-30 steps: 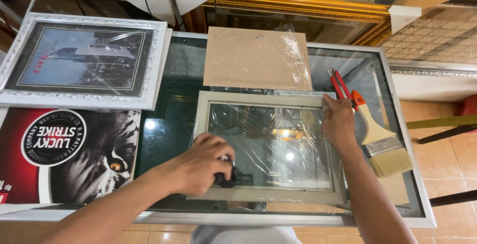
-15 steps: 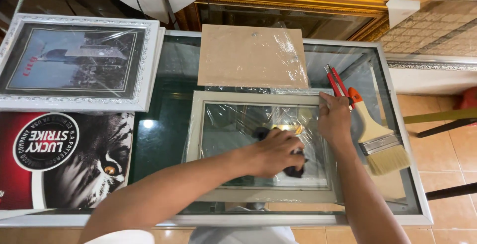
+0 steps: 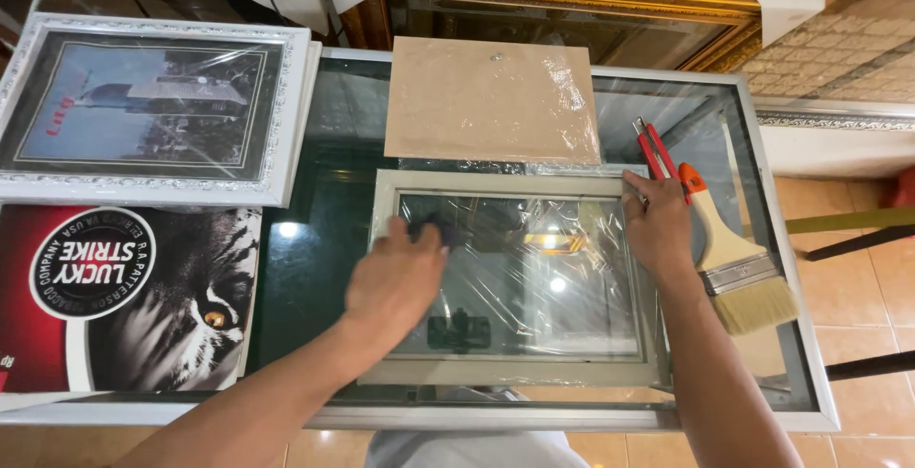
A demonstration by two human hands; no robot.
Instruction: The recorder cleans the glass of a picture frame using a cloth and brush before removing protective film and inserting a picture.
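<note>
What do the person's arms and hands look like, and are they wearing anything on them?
Both arms are bare up to the picture's bottom edge, with no sleeves showing. The left hand and right hand wear no gloves. No watch or bracelet shows on either wrist.

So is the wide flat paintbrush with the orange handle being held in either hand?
No, the wide flat paintbrush lies on the glass table beside the right hand, which rests on the pale picture frame.

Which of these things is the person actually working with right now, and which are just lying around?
In use:
- pale picture frame with glass, steadied by the right hand
- dark cloth under the left hand, on the glass

Lying about:
- brown backing board
- paintbrush
- red-handled tool
- framed picture in white frame
- tiger poster
</note>
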